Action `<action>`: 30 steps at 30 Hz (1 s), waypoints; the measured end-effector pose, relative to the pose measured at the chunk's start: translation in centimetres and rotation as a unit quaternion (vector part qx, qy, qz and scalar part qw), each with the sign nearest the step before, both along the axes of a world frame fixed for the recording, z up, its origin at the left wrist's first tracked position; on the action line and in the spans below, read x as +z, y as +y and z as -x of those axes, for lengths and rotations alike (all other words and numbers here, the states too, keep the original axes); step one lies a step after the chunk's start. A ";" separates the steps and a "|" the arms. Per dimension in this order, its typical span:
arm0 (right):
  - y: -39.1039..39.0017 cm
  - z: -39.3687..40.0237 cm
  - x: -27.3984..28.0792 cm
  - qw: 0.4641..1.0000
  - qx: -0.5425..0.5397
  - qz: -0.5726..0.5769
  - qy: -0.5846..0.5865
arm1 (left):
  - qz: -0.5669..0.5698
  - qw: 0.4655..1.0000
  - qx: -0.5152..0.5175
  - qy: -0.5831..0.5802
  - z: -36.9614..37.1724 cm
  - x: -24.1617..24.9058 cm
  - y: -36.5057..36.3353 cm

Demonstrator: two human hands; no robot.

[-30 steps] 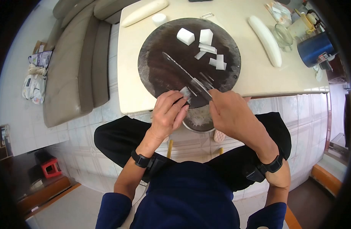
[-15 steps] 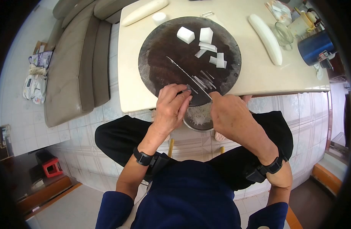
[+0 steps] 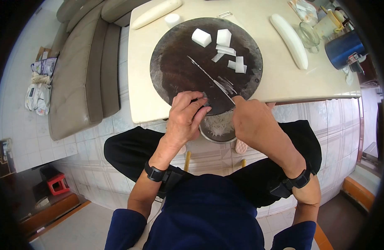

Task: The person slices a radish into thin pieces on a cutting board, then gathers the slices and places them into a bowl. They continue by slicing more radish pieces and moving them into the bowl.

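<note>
My right hand [image 3: 254, 123] is wrapped round the handle of a knife [image 3: 209, 77], whose thin blade slants up and left across the round dark chopping board [image 3: 167, 62]. Cut daikon shreds [image 3: 227, 85] lie along the blade's right side. At the board's near edge my left hand [image 3: 185, 112] has its fingers curled, pressing down a thin daikon slice [image 3: 205, 100] mostly hidden by the fingertips. Farther up the board are a daikon chunk [image 3: 201, 38], a second chunk [image 3: 224, 37] and several flat slices [image 3: 239, 65].
A bowl of white shreds [image 3: 219, 125] sits below the board's near edge, between my knees. Peeled daikons lie on the table, one at left [image 3: 156, 13], another at right [image 3: 290, 41]. A glass jug [image 3: 308, 36] and a blue container [image 3: 345, 50] stand at the right.
The knife has shifted to the right, away from my left fingers, and the shreds now lie bunched against its blade. My left hand stays nearly in place.
</note>
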State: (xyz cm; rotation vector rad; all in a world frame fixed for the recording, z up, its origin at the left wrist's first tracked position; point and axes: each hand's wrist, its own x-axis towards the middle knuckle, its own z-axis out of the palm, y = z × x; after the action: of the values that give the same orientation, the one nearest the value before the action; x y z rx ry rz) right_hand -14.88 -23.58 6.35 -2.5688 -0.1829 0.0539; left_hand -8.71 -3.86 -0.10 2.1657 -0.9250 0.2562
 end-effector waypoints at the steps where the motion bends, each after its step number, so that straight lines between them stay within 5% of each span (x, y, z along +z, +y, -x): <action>1: -0.2 0.0 0.0 1.000 -0.001 -0.015 -0.008 | 0.000 1.000 -0.002 -0.005 0.0 0.1 0.0; 30: 0.3 0.6 0.6 0.998 0.062 0.007 0.006 | -0.042 0.995 -0.023 -0.089 0.0 0.1 -0.3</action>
State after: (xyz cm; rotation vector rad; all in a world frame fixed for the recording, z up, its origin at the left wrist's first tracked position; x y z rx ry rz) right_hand -15.50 -23.28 6.99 -2.5681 -0.3379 0.1166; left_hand -8.76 -4.15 -0.03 2.2222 -1.1019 0.4008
